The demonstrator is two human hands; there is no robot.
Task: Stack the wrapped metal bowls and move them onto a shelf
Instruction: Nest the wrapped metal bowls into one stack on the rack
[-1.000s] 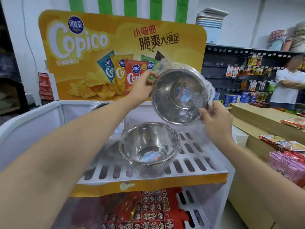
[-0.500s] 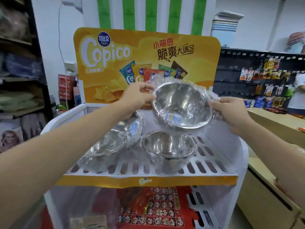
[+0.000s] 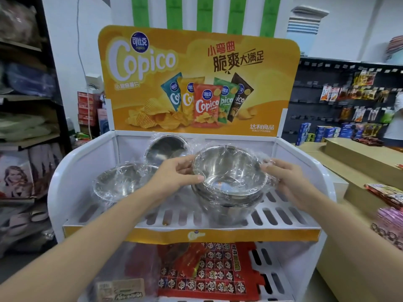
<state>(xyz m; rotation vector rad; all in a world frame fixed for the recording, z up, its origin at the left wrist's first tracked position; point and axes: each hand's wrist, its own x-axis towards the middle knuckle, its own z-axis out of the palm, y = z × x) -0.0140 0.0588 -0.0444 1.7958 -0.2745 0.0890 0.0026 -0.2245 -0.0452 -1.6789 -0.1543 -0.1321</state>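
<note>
Top bowl (image 3: 230,171): nested in lower bowl (image 3: 229,205), frame centre.
Left hand (image 3: 174,175): fingers clamped on rim.
Right hand (image 3: 285,179): fingers clamped on opposite rim.

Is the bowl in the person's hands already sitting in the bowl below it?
Touching. In the head view the top wrapped bowl nests inside the lower bowl on the slotted shelf, no gap between their rims; left hand and right hand grip its rim.
</note>
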